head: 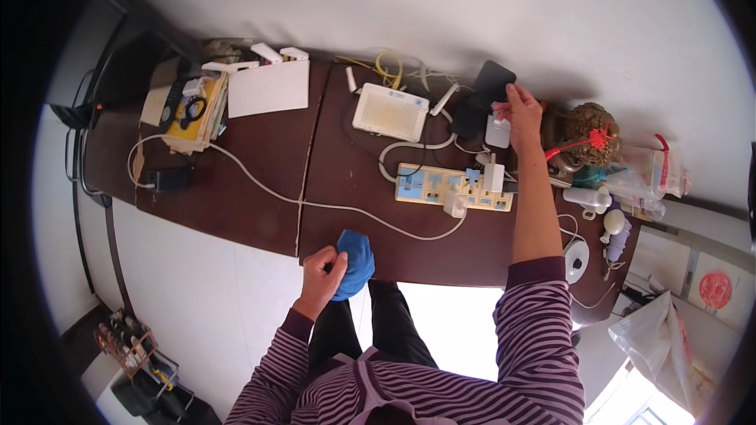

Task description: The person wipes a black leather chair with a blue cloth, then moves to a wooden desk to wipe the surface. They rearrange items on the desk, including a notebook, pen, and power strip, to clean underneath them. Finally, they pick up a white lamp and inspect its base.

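Observation:
My left hand [322, 280] is closed around a bunched blue cloth [356, 262] at the front edge of the dark brown tabletop [348, 189]. Stretched out towards the wall, my right hand [521, 113] grips the corner of a flat black box [494, 81], which is lifted at a tilt. Just below its fingers is a small white box [498, 132], with a dark object [468, 120] beside it. Left of these lies a white router [391, 112] with two raised antennas. A cream power strip [434, 187] with white plugs in it lies nearer me.
A white cable [254, 180] crosses the table to a black adapter [169, 179]. A second white router [269, 87] and stacked papers [204, 109] stand at left. On the right are a bronze-coloured figurine [582, 130] with a red knot, plastic bags [641, 177] and a white lid [576, 262].

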The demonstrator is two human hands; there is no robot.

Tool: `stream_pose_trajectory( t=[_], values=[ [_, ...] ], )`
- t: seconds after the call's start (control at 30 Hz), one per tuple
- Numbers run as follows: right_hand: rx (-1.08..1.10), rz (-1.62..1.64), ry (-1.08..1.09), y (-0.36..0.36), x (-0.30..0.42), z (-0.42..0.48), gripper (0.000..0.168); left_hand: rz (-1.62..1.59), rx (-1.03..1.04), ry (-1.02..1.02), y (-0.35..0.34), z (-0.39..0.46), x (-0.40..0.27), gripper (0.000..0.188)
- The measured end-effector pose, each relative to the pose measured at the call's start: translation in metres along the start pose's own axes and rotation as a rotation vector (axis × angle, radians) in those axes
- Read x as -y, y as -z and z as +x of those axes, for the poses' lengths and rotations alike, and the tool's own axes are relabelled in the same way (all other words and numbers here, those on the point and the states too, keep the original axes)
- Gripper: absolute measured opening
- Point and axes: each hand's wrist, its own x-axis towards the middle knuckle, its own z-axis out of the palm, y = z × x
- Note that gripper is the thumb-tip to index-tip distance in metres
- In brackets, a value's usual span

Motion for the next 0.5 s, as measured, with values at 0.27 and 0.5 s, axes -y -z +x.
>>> stream_pose_trajectory(
  t=[0.27, 0.5],
  values=[
    [0.040, -0.128, -0.006, 0.008, -0.005, -0.007, 0.046, -0.003, -0.077, -0.040, 0.023, 0.006, 0.002, 0.037],
    [-0.167, -0.451, 0.284, -0.003, 0.020, -0.064, 0.042, -0.058, -0.209, -0.090, 0.033, 0.029, -0.004, 0.037]
  ],
)
